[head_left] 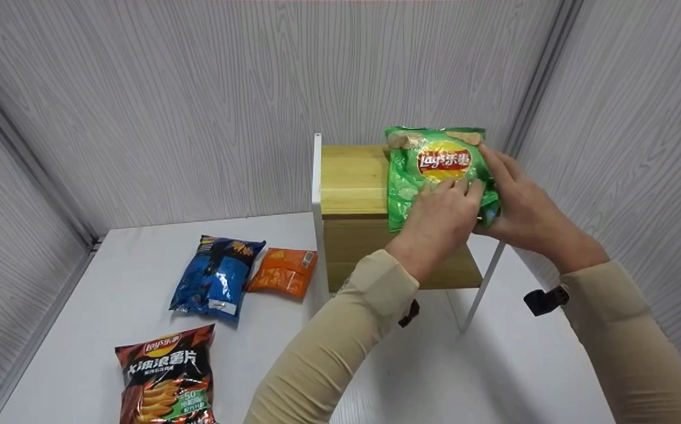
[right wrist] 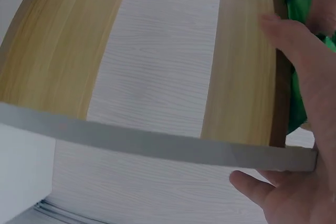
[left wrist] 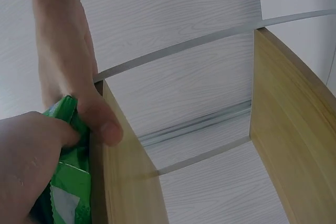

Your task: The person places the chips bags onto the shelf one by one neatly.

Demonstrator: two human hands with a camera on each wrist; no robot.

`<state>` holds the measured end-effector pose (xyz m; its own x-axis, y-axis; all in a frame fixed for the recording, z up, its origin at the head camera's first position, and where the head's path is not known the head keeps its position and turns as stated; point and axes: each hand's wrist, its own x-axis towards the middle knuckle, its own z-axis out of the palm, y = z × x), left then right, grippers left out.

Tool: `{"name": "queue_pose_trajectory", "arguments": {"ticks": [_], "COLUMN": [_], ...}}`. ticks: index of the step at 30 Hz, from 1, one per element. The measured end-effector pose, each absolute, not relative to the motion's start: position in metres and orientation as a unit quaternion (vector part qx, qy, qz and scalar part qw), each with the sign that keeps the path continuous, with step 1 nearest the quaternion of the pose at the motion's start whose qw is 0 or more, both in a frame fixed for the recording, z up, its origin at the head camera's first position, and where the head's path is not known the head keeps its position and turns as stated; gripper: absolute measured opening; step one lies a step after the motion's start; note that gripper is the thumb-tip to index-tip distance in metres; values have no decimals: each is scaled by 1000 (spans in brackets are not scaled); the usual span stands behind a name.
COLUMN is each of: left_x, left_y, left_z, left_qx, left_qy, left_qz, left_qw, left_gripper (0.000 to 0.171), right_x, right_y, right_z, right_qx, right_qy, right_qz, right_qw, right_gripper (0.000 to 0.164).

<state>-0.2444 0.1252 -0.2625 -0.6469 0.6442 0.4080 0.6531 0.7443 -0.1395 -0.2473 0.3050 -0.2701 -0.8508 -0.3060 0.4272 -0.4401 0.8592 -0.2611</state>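
A green Lay's chip bag (head_left: pixel 445 162) leans at the right end of the top board (head_left: pixel 352 174) of a small wooden shelf unit, its lower edge overhanging the board's front. My left hand (head_left: pixel 442 213) grips the bag's lower front with bent fingers. At the bag's right side, my right hand (head_left: pixel 523 206) touches it with long, nearly straight fingers. In the right wrist view the right thumb (right wrist: pixel 294 38) lies against the board's underside, and other fingertips (right wrist: pixel 247 182) show beyond the frame bar (right wrist: pixel 157 148). The left wrist view shows the left hand (left wrist: pixel 26 166) pressed into the green bag.
Left of the shelf unit, a blue chip bag (head_left: pixel 217 280) and a smaller orange bag (head_left: pixel 284 272) lie on the white table (head_left: pixel 105 282). Nearer lies a dark red Lay's bag (head_left: pixel 167 377). Below the top board is a lower board (left wrist: pixel 294 93). Grey wood-grain walls (head_left: pixel 199 106) surround the table.
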Motion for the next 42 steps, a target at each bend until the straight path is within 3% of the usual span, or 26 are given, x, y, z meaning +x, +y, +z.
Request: {"name": "queue_pose_trajectory", "arguments": {"ticks": [12, 16, 21, 29, 36, 42], "left_x": [-247, -250, -251, -244, -239, -243], "left_y": [143, 146, 148, 154, 159, 149], "left_z": [-262, -265, -271, -273, -272, -269], "left_qx": [-289, -282, -287, -294, -272, -306], "left_qy": [-947, -950, -943, -934, -941, -938], "left_qz": [41, 45, 35, 49, 71, 18], "left_qw": [131, 130, 164, 199, 187, 163], "left_gripper": [78, 82, 80, 71, 63, 71], "right_x": [-240, -240, -238, -240, -239, -242], "right_y": [310, 310, 308, 307, 305, 304], "right_z": [-249, -248, -252, -258, -257, -261], "right_qx": [217, 193, 154, 150, 159, 151], "right_qy": [-966, -969, -972, -969, -968, -969], "right_qz": [112, 127, 153, 153, 147, 151], "right_qw": [85, 83, 85, 124, 130, 128], "right_gripper": [117, 105, 94, 102, 101, 103]}}
